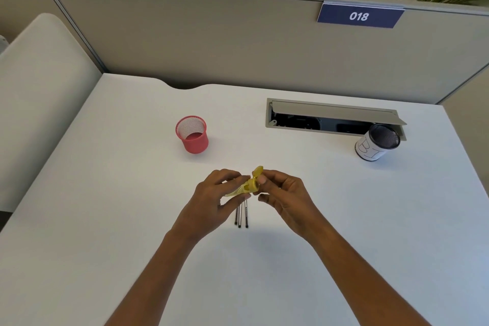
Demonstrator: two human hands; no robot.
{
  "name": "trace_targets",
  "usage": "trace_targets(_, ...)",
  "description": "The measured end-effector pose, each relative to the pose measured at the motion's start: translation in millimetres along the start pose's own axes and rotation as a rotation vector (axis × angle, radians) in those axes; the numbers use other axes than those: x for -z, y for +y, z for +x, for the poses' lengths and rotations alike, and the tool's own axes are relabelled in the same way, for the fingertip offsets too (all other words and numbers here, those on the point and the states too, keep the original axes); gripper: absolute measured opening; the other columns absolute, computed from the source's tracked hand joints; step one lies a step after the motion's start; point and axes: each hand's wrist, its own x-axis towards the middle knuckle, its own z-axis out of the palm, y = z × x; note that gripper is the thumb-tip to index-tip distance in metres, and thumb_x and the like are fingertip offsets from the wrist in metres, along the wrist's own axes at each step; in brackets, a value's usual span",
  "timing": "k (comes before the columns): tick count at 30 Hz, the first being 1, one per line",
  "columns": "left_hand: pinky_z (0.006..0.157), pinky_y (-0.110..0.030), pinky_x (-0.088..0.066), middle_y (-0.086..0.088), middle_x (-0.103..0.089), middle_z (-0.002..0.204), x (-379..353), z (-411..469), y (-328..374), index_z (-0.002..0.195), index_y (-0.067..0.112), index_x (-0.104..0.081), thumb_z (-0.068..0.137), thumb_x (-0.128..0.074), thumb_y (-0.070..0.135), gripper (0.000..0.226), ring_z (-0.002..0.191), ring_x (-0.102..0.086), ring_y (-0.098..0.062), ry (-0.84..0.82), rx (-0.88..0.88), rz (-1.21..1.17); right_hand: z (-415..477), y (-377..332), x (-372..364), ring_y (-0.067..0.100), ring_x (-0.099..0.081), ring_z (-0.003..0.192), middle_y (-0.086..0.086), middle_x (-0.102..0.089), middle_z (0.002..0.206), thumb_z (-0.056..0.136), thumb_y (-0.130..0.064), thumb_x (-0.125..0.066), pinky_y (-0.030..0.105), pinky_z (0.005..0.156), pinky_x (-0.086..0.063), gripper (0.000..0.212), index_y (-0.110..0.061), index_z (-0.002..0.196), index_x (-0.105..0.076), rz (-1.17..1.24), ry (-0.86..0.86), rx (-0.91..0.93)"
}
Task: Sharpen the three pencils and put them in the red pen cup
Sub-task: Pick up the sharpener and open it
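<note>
"018" on the blue sign (360,16); hand-drawn "BI" on the white-wrapped cup (375,144)

Both forearms are bare from the lower frame edge up to the wrists, with no sleeve showing. The left hand (211,193) and right hand (284,194) wear no gloves, rings, watch or bands; fingernails are short.

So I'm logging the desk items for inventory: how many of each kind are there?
Pencils: 3, lying side by side under the hands
Mesh cups: 2, one red pen cup, one black cup with a paper label
Yellow sharpener: 1, held in both hands
Total: 6
</note>
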Motion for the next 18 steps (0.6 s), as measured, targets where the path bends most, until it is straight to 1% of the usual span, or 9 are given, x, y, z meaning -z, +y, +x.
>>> trace_targets(4, 0.085, -0.027, -0.053, 0.0, -0.069, 0.113, -1, -1, 4, 0.13, 0.018, -0.072, 0.093, -0.074, 0.027, 0.038, 0.102, -0.064, -0.018, 0.031, -0.024, 0.035, -5, 4, -4, 0.02, -0.073, 0.093, 0.011, -0.078, 0.104, 0.092, -0.008, -0.07, 0.028, 0.084, -0.057, 0.02, -0.004, 0.11, -0.076, -0.048, -0.012, 0.047)
trace_targets(6, 0.085, -0.027, -0.054, 0.003, -0.069, 0.115, -1, -2, 7, 0.129, 0.018, -0.072, 0.091, -0.077, 0.029, 0.04, 0.104, -0.064, -0.015, 0.081, -0.005, 0.015, -5, 5, -3, 0.024, -0.074, 0.099, 0.014, -0.077, 0.109, 0.091, -0.008, -0.072, 0.032, 0.088, -0.057, 0.022, -0.003, 0.111, -0.077, -0.077, -0.008, 0.086)
trace_targets(7, 0.086, -0.027, -0.054, 0.004, -0.07, 0.116, -1, -3, 9, 0.129, 0.018, -0.072, 0.089, -0.08, 0.029, 0.043, 0.106, -0.066, -0.013, 0.114, 0.037, -0.023, -4, 5, -2, 0.026, -0.074, 0.1, 0.014, -0.077, 0.11, 0.09, -0.008, -0.073, 0.035, 0.091, -0.057, 0.023, -0.003, 0.112, -0.077, -0.087, -0.003, 0.101)
trace_targets(9, 0.089, -0.025, -0.056, 0.006, -0.072, 0.12, 0, -5, 13, 0.133, 0.018, -0.069, 0.083, -0.087, 0.027, 0.054, 0.11, -0.068, -0.012, 0.17, 0.22, -0.222, -4, 5, 1, 0.028, -0.074, 0.102, 0.014, -0.077, 0.111, 0.086, -0.009, -0.077, 0.041, 0.096, -0.056, 0.025, -0.004, 0.111, -0.077, -0.085, 0.005, 0.113)
trace_targets(11, 0.088, -0.025, -0.059, 0.002, -0.073, 0.122, 2, -4, 18, 0.136, 0.017, -0.066, 0.077, -0.089, 0.024, 0.064, 0.11, -0.071, -0.016, 0.215, 0.478, -0.54, -4, 3, 4, 0.028, -0.072, 0.106, 0.013, -0.076, 0.115, 0.084, -0.01, -0.078, 0.046, 0.102, -0.054, 0.029, -0.005, 0.112, -0.077, -0.083, -0.01, 0.12)
trace_targets(12, 0.086, -0.026, -0.06, -0.001, -0.074, 0.122, 3, -3, 20, 0.134, 0.017, -0.066, 0.075, -0.088, 0.025, 0.064, 0.109, -0.072, -0.017, 0.245, 0.605, -0.694, -3, 3, 6, 0.029, -0.071, 0.11, 0.012, -0.076, 0.117, 0.083, -0.01, -0.078, 0.048, 0.105, -0.052, 0.03, -0.005, 0.112, -0.077, -0.082, -0.021, 0.123)
trace_targets(14, 0.083, -0.027, -0.061, -0.008, -0.076, 0.119, 4, 0, 24, 0.126, 0.013, -0.07, 0.076, -0.081, 0.03, 0.054, 0.104, -0.075, -0.021, 0.297, 0.814, -0.972, -4, 1, 9, 0.029, -0.069, 0.117, 0.012, -0.075, 0.12, 0.081, -0.01, -0.079, 0.05, 0.109, -0.049, 0.031, -0.006, 0.112, -0.078, -0.062, -0.032, 0.129)
trace_targets(16, 0.082, -0.031, -0.062, -0.013, -0.077, 0.109, 3, 1, 31, 0.117, 0.006, -0.073, 0.079, -0.074, 0.037, 0.049, 0.094, -0.076, -0.026, 0.312, 0.925, -1.193, -4, 1, 11, 0.029, -0.067, 0.121, 0.012, -0.074, 0.121, 0.083, -0.007, -0.078, 0.05, 0.111, -0.047, 0.03, -0.006, 0.112, -0.077, -0.058, -0.034, 0.142)
trace_targets(18, 0.081, -0.032, -0.063, -0.015, -0.077, 0.104, -1, 1, 38, 0.112, 0.002, -0.074, 0.08, -0.072, 0.039, 0.049, 0.09, -0.075, -0.025, 0.312, 0.972, -1.29, -5, 4, 12, 0.028, -0.066, 0.122, 0.012, -0.074, 0.121, 0.086, -0.002, -0.075, 0.049, 0.111, -0.047, 0.029, -0.005, 0.115, -0.076, -0.082, -0.032, 0.158)
